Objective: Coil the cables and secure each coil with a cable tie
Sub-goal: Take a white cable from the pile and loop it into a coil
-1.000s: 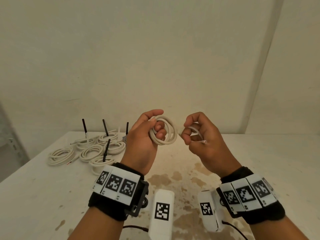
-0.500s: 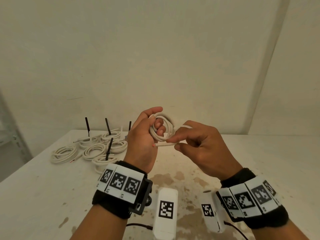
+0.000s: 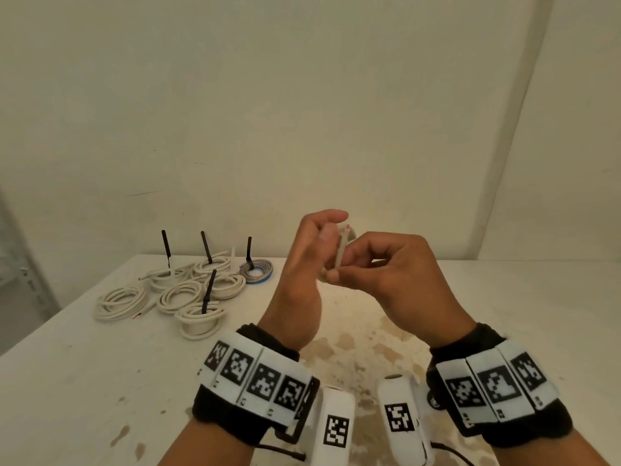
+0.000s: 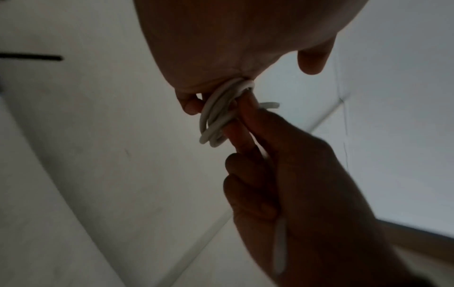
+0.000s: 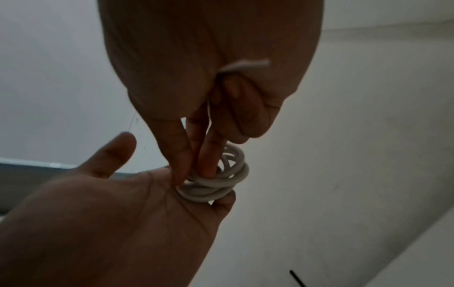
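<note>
A small coil of white cable (image 3: 340, 255) hangs in the air above the table, edge-on in the head view, its red-tipped end pointing up. My left hand (image 3: 302, 264) grips it from the left, thumb and fingers curled round the loops (image 4: 216, 116). My right hand (image 3: 396, 274) meets it from the right; two fingers (image 5: 209, 155) reach through the coil (image 5: 221, 186) and pinch the loops. A thin white strip (image 5: 245, 66), perhaps a cable tie, lies tucked in the right palm and also shows blurred in the left wrist view (image 4: 280, 248).
Several white cable coils (image 3: 188, 290) lie at the back left of the white table (image 3: 84, 381), with black ties standing upright from them. A grey-blue coil (image 3: 257, 271) sits beside them. Brown stains (image 3: 353, 348) mark the table below my hands. A wall stands close behind.
My right hand has closed in from apart onto the coil. The coil has turned from face-on to edge-on, and the cable end now lies against the loops.
</note>
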